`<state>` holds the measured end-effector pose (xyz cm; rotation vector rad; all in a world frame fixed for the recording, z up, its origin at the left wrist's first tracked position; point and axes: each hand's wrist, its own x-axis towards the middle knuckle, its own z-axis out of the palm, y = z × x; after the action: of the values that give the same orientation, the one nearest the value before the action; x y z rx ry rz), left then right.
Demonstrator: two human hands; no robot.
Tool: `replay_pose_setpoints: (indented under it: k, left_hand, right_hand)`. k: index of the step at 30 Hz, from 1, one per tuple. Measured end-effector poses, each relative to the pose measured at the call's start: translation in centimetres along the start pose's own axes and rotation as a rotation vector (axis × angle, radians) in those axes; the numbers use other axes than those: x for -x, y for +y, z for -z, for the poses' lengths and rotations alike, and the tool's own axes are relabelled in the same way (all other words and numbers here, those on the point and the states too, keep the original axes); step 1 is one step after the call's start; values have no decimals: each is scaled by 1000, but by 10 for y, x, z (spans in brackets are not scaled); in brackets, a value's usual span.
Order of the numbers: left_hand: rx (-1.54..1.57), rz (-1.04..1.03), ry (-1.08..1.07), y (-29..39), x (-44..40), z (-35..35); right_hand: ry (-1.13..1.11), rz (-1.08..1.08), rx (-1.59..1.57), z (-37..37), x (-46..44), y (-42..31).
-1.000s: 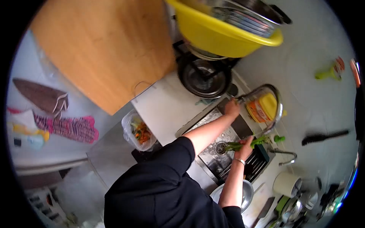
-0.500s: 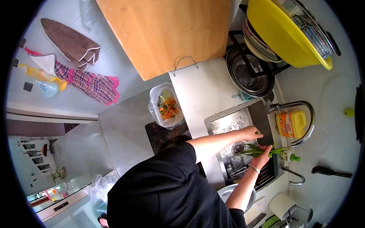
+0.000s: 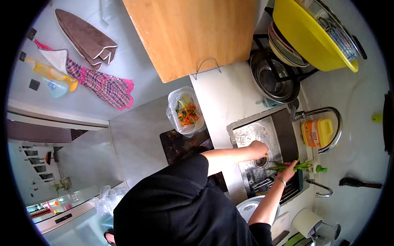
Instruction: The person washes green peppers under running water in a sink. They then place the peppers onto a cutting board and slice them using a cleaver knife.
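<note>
Over the metal sink (image 3: pixel 284 130), my left hand (image 3: pixel 258 150) is closed beside the drain (image 3: pixel 261 162), with a small green piece at its fingertips. My right hand (image 3: pixel 288 171) is wrapped round a bunch of green stalks (image 3: pixel 304 165) above the dark drying rack (image 3: pixel 292 187). The stalks stick out on both sides of that hand, their thinner ends towards the drain.
A curved faucet (image 3: pixel 339 123) and a yellow bottle (image 3: pixel 318 133) stand beyond the sink. A lined bin (image 3: pixel 184 111) holds vegetable scraps. Stacked pans (image 3: pixel 274 78), a yellow basin (image 3: pixel 314 37) and a metal bowl (image 3: pixel 246 207) are nearby.
My left hand has moved from beside the faucet to the drain. My right hand keeps its hold on the stalks. The whole view has shifted, showing more of the floor and doorway.
</note>
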<state>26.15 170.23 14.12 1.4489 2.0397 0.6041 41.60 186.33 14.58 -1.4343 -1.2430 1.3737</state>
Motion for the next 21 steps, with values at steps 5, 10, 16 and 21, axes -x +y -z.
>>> replay_pose_setpoints:
  k: [5, 10, 16, 21]
  left_hand:
    - [639, 195, 491, -17, 69, 55]
    - [771, 755, 898, -122, 164, 75]
    - [1089, 1167, 941, -193, 206, 80]
    - [786, 944, 1038, -232, 209, 58]
  right_hand:
    - [-72, -13, -187, 6, 22, -16]
    - [-114, -72, -287, 9, 31, -16]
    - [-127, -60, -251, 1, 36, -11]
    - [-174, -154, -367, -3, 32, -7]
